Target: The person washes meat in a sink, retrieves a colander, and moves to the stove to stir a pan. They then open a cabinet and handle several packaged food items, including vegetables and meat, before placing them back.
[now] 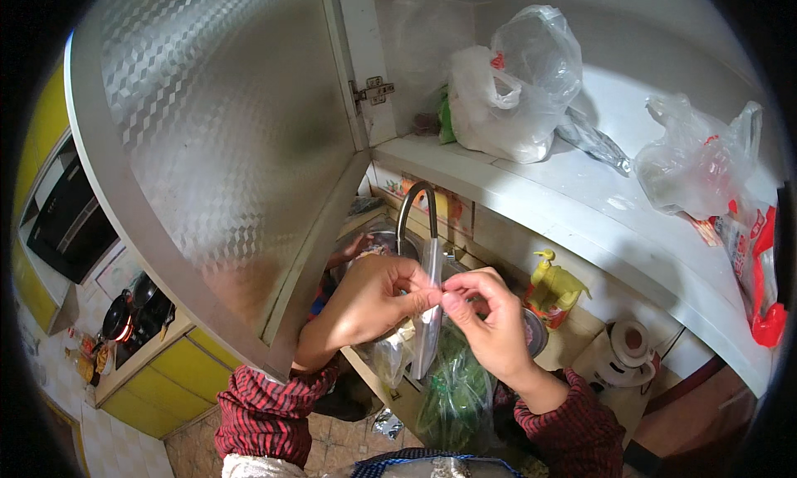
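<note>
My left hand (381,296) and my right hand (489,322) meet in front of my chest. The fingertips of both pinch a narrow, folded clear plastic bag (426,338) that hangs upright between them. Below my right hand, green leafy vegetables (451,384) lie in a clear plastic bag on the counter. Under my left hand is another clear bag (392,353) with pale contents, partly hidden by the fingers. The curved metal faucet (405,207) rises just behind my hands.
An open cabinet door (230,167) stands at left, close to my left arm. White plastic bags (517,98) sit on the cabinet shelf (560,192). A yellow pump bottle (551,285) and a white kettle (629,353) stand at right. Another person's hand (355,248) is at the sink. A pan (117,316) sits over a glowing burner.
</note>
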The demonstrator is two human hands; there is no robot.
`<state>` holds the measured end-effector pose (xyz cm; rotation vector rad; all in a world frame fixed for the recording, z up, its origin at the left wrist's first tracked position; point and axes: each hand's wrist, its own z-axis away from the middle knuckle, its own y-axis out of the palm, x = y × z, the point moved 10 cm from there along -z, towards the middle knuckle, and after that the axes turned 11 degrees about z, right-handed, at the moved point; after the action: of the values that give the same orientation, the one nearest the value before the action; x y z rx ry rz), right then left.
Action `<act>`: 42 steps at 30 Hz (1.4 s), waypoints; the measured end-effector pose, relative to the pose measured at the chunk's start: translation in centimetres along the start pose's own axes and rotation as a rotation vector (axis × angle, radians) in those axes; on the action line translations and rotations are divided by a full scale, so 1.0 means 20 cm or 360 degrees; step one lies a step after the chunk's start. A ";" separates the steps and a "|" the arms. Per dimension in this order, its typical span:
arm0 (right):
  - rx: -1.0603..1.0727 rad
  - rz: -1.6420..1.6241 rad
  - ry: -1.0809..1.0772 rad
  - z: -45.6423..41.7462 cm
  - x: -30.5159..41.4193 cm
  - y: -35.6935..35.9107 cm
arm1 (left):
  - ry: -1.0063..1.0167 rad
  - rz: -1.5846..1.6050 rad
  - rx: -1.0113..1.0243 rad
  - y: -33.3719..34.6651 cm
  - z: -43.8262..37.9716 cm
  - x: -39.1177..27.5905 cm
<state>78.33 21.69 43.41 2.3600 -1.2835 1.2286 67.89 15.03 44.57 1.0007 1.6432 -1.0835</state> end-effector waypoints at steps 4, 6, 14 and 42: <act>0.0157 -0.0316 0.0244 0.00 -0.04 0.09 | -0.0038 -0.0052 0.0082 0.03 -0.01 0.03; 0.0176 -0.0381 0.0298 0.00 -0.06 0.09 | -0.0114 -0.0111 0.0098 0.03 0.00 0.02; 0.0083 -0.0555 0.0430 0.05 -0.13 0.06 | -0.0121 0.0169 0.0237 0.09 0.00 0.04; 0.0357 -0.0180 0.0447 0.03 -0.06 0.09 | -0.0056 -0.0335 0.0169 0.06 -0.01 0.00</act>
<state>77.01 21.04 41.74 2.2589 -0.9559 1.6700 69.05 15.59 44.36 0.8845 1.7056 -1.3328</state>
